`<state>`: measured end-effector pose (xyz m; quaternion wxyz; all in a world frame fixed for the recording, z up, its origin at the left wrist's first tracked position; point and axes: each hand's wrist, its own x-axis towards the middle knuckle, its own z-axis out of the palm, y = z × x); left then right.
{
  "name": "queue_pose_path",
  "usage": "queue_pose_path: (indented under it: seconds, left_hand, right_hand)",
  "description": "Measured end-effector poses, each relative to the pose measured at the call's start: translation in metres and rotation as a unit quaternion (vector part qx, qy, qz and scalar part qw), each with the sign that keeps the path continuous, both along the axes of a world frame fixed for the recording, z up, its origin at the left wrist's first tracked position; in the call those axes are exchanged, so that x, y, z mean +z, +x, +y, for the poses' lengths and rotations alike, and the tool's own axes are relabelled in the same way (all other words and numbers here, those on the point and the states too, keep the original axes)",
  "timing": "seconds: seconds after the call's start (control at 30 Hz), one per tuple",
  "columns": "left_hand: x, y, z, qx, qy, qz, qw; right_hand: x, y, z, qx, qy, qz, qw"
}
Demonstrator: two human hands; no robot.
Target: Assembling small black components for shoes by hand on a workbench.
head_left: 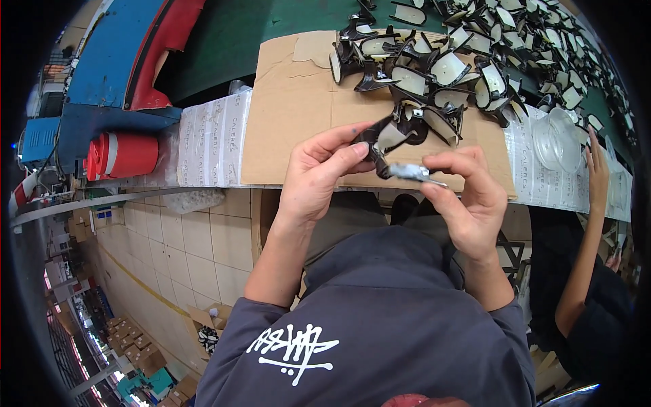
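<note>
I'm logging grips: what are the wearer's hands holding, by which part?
The left hand pinches a dark heel-shaped piece by its left side; the right hand, a small silvery item by its right end.

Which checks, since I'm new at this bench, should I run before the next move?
1. Left hand grips a dark piece: ok, thumb against fingers.
2. Right hand holds the silvery object: ok, pinched.
3. Silvery object touching the dark piece: cannot tell, they meet in view.
4. Cardboard sheet free of heaped pieces: not ok, several lie on it.
5. Co-worker's hand apart from both: ok, off right.
</note>
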<state>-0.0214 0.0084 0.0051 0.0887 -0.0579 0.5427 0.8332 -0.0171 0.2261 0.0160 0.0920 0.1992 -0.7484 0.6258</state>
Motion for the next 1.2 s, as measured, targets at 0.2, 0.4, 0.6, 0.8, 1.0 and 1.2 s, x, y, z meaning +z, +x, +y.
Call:
queue_pose_path:
  seconds: [0.2,0.4,0.6,0.8,1.0,1.2]
  left_hand:
    - [0.002,0.004,0.001,-0.026,0.010,-0.034,0.999]
    - [0.003,0.011,0.012,-0.040,0.006,-0.044,0.998]
    - [0.002,0.016,0.012,-0.045,-0.029,-0.041,0.998]
    - [0.000,0.017,0.010,-0.046,-0.069,-0.027,0.996]
    - [-0.003,0.017,0.004,-0.050,-0.016,-0.049,0.997]
    - [-0.011,0.014,0.006,-0.020,0.065,-0.085,0.994]
  right_hand:
    - [0.002,-0.003,0.001,-0.070,-0.007,-0.007,0.997]
    - [-0.009,-0.007,-0.010,-0.058,0.072,0.086,0.992]
    - [-0.008,-0.013,-0.007,-0.104,0.109,0.124,0.981]
    - [-0.008,-0.015,-0.004,-0.110,0.110,0.116,0.981]
    - [-0.006,-0.017,-0.003,-0.145,0.073,0.077,0.984]
    - [-0.005,-0.003,-0.011,-0.090,0.074,0.091,0.989]
